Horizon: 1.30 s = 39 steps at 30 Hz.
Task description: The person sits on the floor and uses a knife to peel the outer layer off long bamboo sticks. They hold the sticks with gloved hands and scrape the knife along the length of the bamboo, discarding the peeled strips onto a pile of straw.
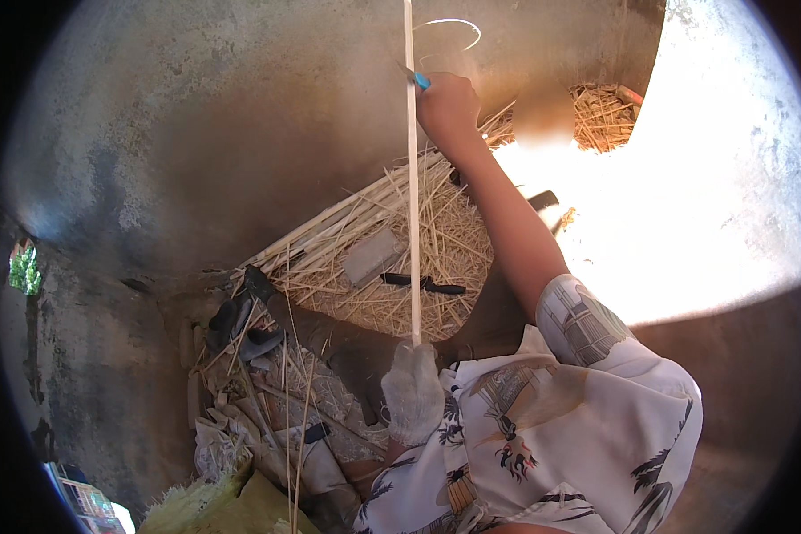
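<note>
My left hand [412, 392], in a white knitted glove, grips the near end of a long pale bamboo strip [411, 178]. The strip runs straight away from me to the top edge of the picture. My bare right hand [447, 102] is stretched out far along the strip and holds a knife with a blue handle [420, 80] against it. Below the strip, a heap of straw-coloured shavings and thin slats [392, 254] lies on the concrete floor.
A grey flat block [372, 256] and a dark tool [423, 284] rest on the shavings. Dark sandals [240, 325], rags and scraps [267, 418] lie at the lower left. A second straw pile [601, 116] is at the upper right beside bright sunlit floor [712, 196].
</note>
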Available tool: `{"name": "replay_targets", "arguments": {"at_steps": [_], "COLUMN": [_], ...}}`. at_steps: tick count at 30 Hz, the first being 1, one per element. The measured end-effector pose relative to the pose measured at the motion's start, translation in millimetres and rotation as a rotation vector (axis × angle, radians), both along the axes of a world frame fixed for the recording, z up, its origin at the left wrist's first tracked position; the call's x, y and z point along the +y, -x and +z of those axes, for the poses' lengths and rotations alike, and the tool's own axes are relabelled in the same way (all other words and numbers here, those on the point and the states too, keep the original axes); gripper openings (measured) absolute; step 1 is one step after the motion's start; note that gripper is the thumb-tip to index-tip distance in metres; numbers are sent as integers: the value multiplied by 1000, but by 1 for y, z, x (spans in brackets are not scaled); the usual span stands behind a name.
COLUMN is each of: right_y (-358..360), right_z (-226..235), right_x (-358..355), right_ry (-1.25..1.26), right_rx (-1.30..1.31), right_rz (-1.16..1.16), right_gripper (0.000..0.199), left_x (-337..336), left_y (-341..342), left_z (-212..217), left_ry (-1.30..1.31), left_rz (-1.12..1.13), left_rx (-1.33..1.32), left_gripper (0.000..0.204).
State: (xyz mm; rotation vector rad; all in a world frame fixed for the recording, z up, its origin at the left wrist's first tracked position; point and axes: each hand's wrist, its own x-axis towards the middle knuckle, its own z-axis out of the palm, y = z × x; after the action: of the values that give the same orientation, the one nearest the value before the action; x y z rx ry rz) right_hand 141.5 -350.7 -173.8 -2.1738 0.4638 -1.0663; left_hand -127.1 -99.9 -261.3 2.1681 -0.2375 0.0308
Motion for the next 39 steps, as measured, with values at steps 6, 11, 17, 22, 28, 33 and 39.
{"name": "replay_targets", "arguments": {"at_steps": [6,11,17,22,28,33,39], "right_y": [27,115,110,104,92,46,11], "right_z": [-9,-94,-89,-61,-55,-33,27], "right_x": [10,67,81,95,105,65,37], "right_ry": [365,599,580,568,395,348,340], "right_rx": [-36,-104,-348,-496,-463,-232,-111], "right_rz": [278,591,586,536,462,243,71], "right_gripper": [14,13,16,17,15,13,15], "left_x": [6,7,-1,-6,-6,-9,0], "left_y": [-17,-43,-38,-35,-29,-19,-10], "left_z": [-7,-14,1,19,29,19,19], "left_ry": [18,-113,-361,-319,-209,-353,-280], "left_rz": [-11,-35,22,178,215,110,100], "left_rx": [84,-220,-331,-294,-193,-280,-83], "left_gripper": [13,12,11,11,23,20,14]}}
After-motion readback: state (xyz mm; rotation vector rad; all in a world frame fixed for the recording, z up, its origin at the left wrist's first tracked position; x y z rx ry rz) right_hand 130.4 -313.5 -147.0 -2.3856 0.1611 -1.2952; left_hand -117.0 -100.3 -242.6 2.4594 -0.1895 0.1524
